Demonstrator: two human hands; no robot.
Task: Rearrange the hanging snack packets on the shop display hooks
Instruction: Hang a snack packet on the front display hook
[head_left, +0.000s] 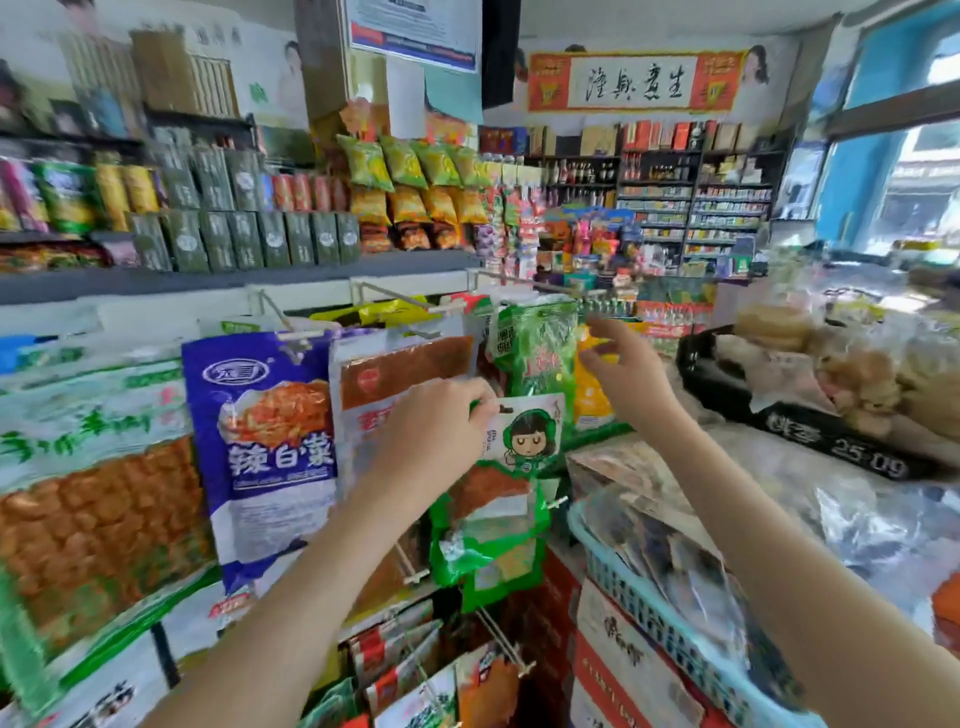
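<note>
My left hand (434, 431) grips the top edge of a green and white snack packet (524, 441) with a cartoon girl on it, held in front of the display hooks. My right hand (621, 366) is raised beside a green packet (540, 348) that hangs from the upper right hook (524, 283); its fingers are loosely curled near the packet's right edge and I cannot tell whether they touch it. A purple packet (265, 431) and a clear packet with brown snack (400, 371) hang to the left. More green packets (488, 551) hang lower down.
A light blue basket (670, 634) of packets stands at the lower right over cardboard boxes. A black tray (810, 421) of wrapped bread lies on the counter to the right. Stocked shelves run above and behind. Empty hook tips (519, 660) stick out below.
</note>
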